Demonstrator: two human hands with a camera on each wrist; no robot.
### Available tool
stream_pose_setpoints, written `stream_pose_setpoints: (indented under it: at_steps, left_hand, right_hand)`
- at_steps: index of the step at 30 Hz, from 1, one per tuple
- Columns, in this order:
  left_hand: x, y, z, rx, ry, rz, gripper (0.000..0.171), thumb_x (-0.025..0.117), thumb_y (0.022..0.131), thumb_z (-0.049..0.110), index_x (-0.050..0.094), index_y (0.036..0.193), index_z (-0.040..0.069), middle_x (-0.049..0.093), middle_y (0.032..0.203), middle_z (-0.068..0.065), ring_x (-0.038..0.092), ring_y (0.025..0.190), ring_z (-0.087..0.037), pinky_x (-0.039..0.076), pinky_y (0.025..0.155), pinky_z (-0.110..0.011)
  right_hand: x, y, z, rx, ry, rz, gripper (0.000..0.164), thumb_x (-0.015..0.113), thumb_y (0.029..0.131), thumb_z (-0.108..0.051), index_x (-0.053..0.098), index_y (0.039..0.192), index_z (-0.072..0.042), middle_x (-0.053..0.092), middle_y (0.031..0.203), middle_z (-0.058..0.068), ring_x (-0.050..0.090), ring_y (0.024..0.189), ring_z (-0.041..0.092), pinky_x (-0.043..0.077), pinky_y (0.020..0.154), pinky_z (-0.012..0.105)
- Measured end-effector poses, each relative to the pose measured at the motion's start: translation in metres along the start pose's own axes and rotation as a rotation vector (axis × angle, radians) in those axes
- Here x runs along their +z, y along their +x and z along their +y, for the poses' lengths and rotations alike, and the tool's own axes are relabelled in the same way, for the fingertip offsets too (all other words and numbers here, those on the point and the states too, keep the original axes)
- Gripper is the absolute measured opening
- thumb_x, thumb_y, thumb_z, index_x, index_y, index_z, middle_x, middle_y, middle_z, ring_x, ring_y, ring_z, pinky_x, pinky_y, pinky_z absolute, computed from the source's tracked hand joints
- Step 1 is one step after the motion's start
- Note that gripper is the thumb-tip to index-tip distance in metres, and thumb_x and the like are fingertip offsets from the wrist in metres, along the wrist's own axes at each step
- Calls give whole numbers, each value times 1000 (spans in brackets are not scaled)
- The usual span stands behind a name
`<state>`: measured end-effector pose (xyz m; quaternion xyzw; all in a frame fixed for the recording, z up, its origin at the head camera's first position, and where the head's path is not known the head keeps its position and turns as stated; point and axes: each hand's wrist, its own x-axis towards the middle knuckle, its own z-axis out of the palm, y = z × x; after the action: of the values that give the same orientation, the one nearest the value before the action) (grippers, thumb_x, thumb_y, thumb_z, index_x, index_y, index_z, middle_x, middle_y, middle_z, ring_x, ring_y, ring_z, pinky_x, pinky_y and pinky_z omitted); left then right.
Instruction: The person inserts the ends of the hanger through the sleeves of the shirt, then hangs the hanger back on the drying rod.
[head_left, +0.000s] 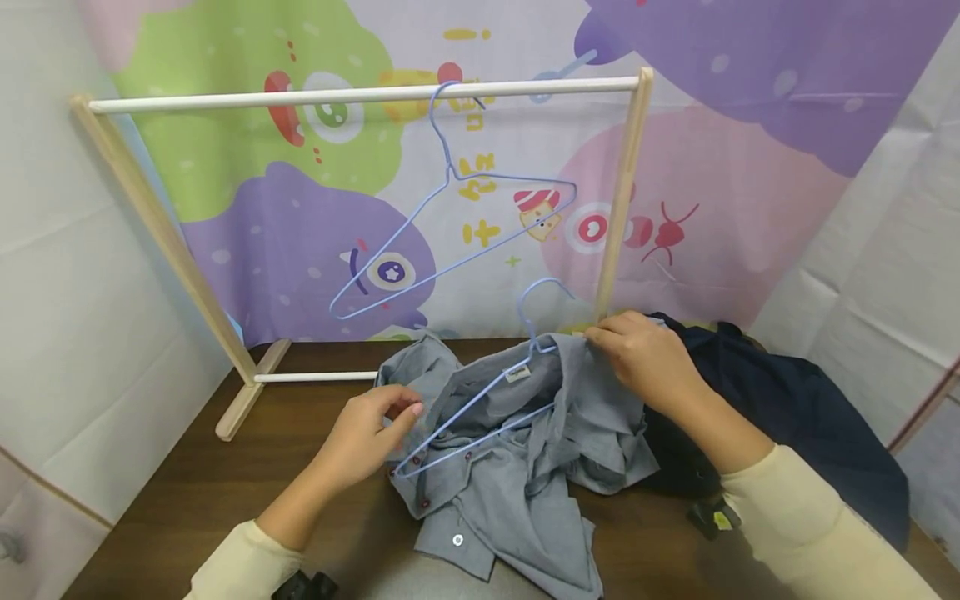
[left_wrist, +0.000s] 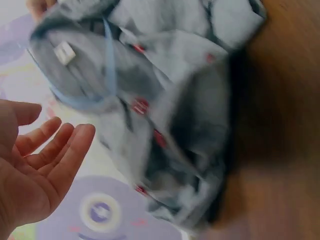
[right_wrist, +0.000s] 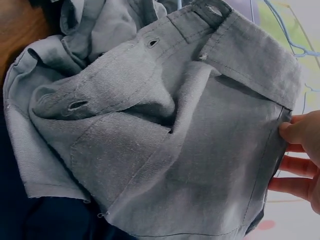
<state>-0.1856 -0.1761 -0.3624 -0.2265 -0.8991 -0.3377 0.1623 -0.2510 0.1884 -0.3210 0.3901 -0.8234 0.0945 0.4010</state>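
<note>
A grey button-up shirt hangs crumpled over the table, held up at its shoulder by my right hand. In the right wrist view, the thumb and fingers of that hand pinch the cloth near the collar. A blue wire hanger sits partly inside the shirt's neck, its hook above the collar and its left end out over the front. Beside the left shoulder is my left hand, fingers loosely bent and apart from the cloth in the left wrist view. Red buttons run down the shirt front.
A wooden rack with a white rail stands behind the shirt, and a second blue hanger hangs from it. Dark navy cloth lies at the right on the brown table. A cartoon-printed curtain hangs at the back.
</note>
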Motion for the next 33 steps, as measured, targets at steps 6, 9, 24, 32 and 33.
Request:
stream_pose_setpoints:
  at_steps: [6,9,24,32,33]
  left_hand:
    - [13,-4,-24,-41,116,-8,44,85,75,32,65,102,4,63,93,-5,61,85,-18,51,74,-37]
    - [21,-6,-24,15,240,34,59,88,67,38,63,107,3,63,98,-8,60,88,-22,50,75,-40]
    - [24,2,-25,148,289,238,15,70,74,-1,63,88,2,61,83,-8,60,72,-24,50,62,-41]
    - [-11,8,-10,224,277,377,16,69,76,-4,66,92,-1,66,85,-12,65,77,-27,53,64,-43]
    - [-14,8,-7,239,281,382,17,69,76,-4,67,92,-1,66,86,-12,65,77,-27,53,64,-43]
  right_hand:
    - [2,-2,1,-4,47,6,29,77,70,13,75,95,-1,66,87,11,63,81,29,55,68,44]
    - [1,-2,0,-7,65,13,30,78,68,14,75,95,-1,66,87,11,63,80,29,54,68,44]
    - [2,-4,5,23,79,39,27,80,69,11,74,95,2,70,89,13,65,83,30,55,73,45]
    - [4,-7,5,135,-19,22,17,77,77,1,75,93,-2,69,85,10,64,77,30,54,60,46]
    - [4,-7,4,150,-36,20,15,77,78,0,75,93,-2,69,84,10,64,76,30,54,58,46]
